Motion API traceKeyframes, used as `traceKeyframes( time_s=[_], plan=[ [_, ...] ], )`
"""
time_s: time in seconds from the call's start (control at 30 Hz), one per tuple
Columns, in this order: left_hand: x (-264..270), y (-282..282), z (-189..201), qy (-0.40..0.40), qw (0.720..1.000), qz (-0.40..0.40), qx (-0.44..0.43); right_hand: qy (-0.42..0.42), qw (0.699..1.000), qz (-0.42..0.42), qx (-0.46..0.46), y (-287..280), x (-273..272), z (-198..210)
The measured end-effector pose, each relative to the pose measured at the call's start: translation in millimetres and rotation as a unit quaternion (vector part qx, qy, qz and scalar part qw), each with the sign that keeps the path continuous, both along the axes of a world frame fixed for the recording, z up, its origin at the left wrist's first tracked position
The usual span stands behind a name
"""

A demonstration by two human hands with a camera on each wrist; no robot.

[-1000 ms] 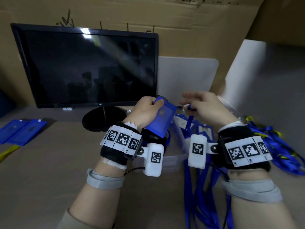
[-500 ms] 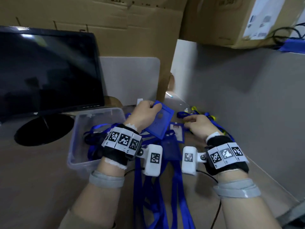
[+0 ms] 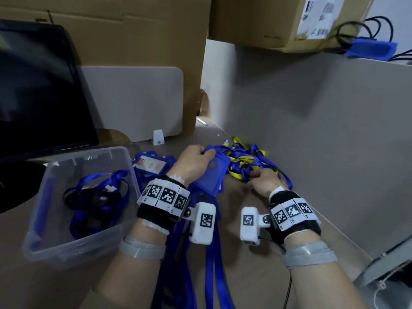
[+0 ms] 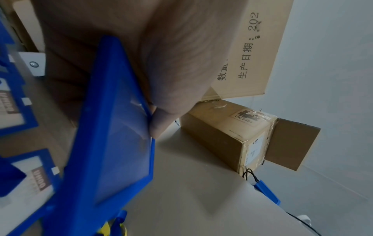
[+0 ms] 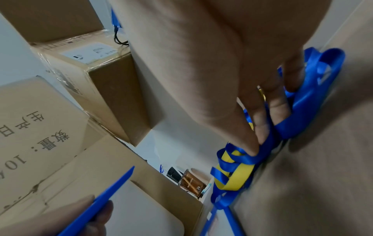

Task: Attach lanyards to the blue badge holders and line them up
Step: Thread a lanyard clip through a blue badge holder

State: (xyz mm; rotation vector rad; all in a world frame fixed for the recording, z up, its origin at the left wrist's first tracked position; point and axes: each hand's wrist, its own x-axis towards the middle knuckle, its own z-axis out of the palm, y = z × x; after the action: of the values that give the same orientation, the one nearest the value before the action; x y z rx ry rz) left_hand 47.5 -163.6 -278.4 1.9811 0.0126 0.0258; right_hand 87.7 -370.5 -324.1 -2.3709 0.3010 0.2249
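Observation:
My left hand [image 3: 206,155] grips a blue badge holder [image 3: 213,175] by its upper edge and holds it tilted above the desk. In the left wrist view the thumb [image 4: 159,124] presses on the holder's [image 4: 113,127] rim. Just right of it, my right hand [image 3: 256,176] reaches into a tangled pile of blue and yellow lanyards [image 3: 247,158]. In the right wrist view its fingertips [image 5: 255,148] pinch a blue lanyard [image 5: 298,111] lying on the desk. No lanyard is clipped to the held holder.
A clear plastic bin [image 3: 42,221] with blue lanyards stands at the left, under a dark monitor [image 3: 40,85]. Badge holders with cards [image 3: 149,163] lie behind the left hand. Blue lanyards [image 3: 211,270] trail toward me. A grey partition [image 3: 323,134] bounds the right side; cardboard boxes [image 3: 138,36] stand behind.
The view has swung right and down. My right hand dropped from in front of the monitor, beside the holder, to the lanyard pile on the desk. The left hand kept the holder and followed.

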Motion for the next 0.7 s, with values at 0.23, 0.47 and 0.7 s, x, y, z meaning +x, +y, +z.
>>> traceKeyframes(
  time_s=[0.23,0.47,0.7],
  plan=[
    [1.0,-3.0,1.8,-0.003,1.0,-0.001,0.008,0.008,0.997,0.04,-0.058,-2.6,-5.7,-9.3],
    [-1.0,-4.5,5.0,-0.006,1.0,-0.002,0.026,-0.136,0.99,-0.029,-0.016,-6.4,-16.8,7.3],
    [-0.7,-3.2,5.4,-0.022,0.998,0.005,0.051,-0.333,0.911,0.067,0.232,-3.0,-19.0,56.9]
  ],
)
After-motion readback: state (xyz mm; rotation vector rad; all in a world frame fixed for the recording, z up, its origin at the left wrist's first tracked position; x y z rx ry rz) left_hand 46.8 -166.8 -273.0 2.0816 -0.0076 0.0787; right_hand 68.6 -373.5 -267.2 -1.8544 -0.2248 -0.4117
